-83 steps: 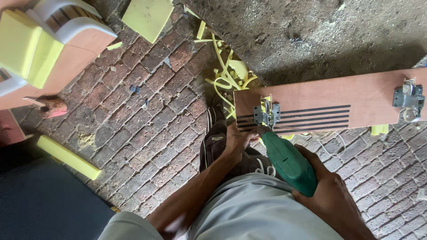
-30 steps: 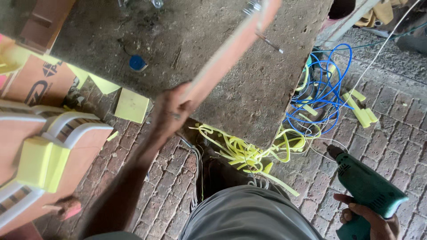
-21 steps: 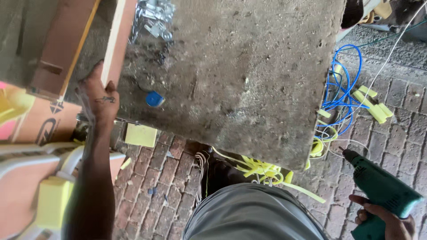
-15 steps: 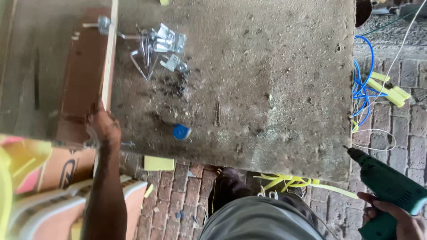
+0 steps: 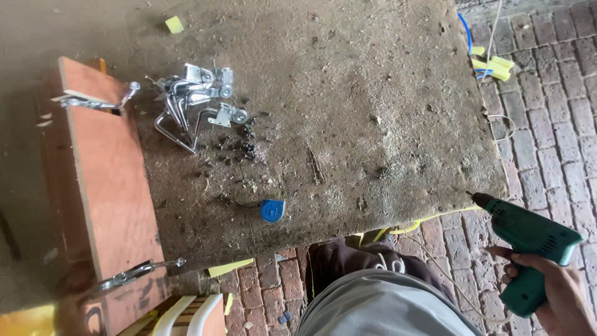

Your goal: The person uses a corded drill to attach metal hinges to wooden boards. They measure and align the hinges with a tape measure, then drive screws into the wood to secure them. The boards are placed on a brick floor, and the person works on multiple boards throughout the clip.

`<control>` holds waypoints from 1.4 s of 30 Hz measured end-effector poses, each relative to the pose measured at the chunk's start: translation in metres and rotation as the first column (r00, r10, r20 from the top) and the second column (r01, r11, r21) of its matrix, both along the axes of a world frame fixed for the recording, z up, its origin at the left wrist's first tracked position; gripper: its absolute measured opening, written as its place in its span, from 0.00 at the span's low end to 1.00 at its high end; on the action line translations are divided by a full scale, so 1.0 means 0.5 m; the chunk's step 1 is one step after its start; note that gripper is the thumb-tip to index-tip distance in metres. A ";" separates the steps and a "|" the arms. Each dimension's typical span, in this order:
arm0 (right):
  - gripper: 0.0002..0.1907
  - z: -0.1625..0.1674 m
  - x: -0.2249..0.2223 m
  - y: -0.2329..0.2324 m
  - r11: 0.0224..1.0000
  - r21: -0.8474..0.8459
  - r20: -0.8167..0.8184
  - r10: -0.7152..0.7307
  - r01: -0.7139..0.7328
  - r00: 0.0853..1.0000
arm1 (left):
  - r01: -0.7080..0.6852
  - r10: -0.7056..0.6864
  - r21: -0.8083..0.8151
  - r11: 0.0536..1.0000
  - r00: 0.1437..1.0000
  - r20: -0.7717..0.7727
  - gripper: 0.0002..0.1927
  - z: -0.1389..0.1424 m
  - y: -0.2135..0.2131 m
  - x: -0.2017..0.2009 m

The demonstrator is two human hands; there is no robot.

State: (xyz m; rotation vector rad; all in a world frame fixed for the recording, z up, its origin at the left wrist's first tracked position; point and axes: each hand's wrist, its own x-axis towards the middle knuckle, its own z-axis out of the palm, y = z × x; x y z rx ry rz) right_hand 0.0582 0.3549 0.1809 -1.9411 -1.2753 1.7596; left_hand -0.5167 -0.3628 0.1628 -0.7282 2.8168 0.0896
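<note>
The right hand (image 5: 563, 292) is clenched around the grip of a green power drill (image 5: 528, 242), held at the lower right, off the table edge and above the brick floor (image 5: 547, 130). The drill's tip points up and left, just beside the near right corner of the table (image 5: 373, 93). The left hand is out of frame, so its state cannot be reported.

On the table, a dusty grey slab littered with grit, the following are noted:
- A reddish-brown wooden board (image 5: 106, 180) lies lengthwise along the left side, with a metal fitting (image 5: 99, 101) at its far end and another (image 5: 134, 274) at its near end.
- A heap of loose metal brackets (image 5: 196, 99) sits just right of the board's far end, with small dark screws (image 5: 242, 140) scattered beside it.
- A blue tape measure (image 5: 272, 210) lies near the front edge (well apart from the drill).
- A yellow scrap (image 5: 175, 24) rests at the far side.

Yellow offcuts (image 5: 494, 64) and a blue cable (image 5: 466, 31) lie on the bricks beyond the table's right edge. The person's grey garment (image 5: 379, 308) fills the bottom centre.
</note>
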 end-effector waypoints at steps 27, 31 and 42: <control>0.25 0.034 0.228 -0.044 0.995 0.045 -0.093 -0.087 0.091 0.992 | 0.016 0.032 0.179 0.984 0.965 -0.262 0.17 0.144 0.093 0.203; 0.24 0.010 0.321 -0.011 0.990 -0.003 -0.100 -0.140 0.140 0.985 | 0.121 -0.011 0.247 0.962 0.915 -0.403 0.15 0.161 0.266 0.301; 0.28 -0.016 0.508 0.107 0.988 0.010 -0.204 -0.151 0.156 0.967 | 0.403 -0.328 0.734 0.547 0.910 -0.255 0.12 0.135 0.820 0.672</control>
